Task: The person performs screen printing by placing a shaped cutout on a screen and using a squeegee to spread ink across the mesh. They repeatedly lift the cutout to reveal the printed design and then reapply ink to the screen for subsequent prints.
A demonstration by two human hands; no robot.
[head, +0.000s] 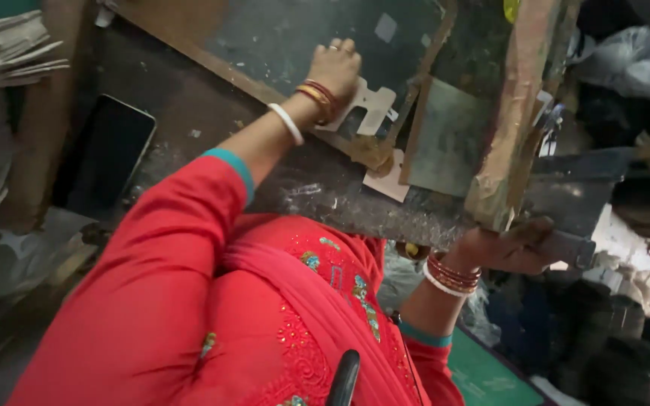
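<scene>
My left hand (334, 66) reaches forward and lies on a white card cut-out (374, 105), fingers curled over its far end, pinning it to a dark, scuffed board (280, 37). My right hand (517, 248) is low at the right, closed around a flat grey metal handle (569, 248) that juts from the edge of the dark worktable (325, 192). Both wrists carry red-and-gold and white bangles. My red embroidered sleeves and tunic fill the lower part of the head view.
A second white card piece (389, 182) lies by a grey sheet (445, 135). A tape-wrapped frame post (513, 113) rises at the right. A dark phone (107, 154) lies on the left, stacked papers (5, 49) beyond it. A green mat (490, 376) is below.
</scene>
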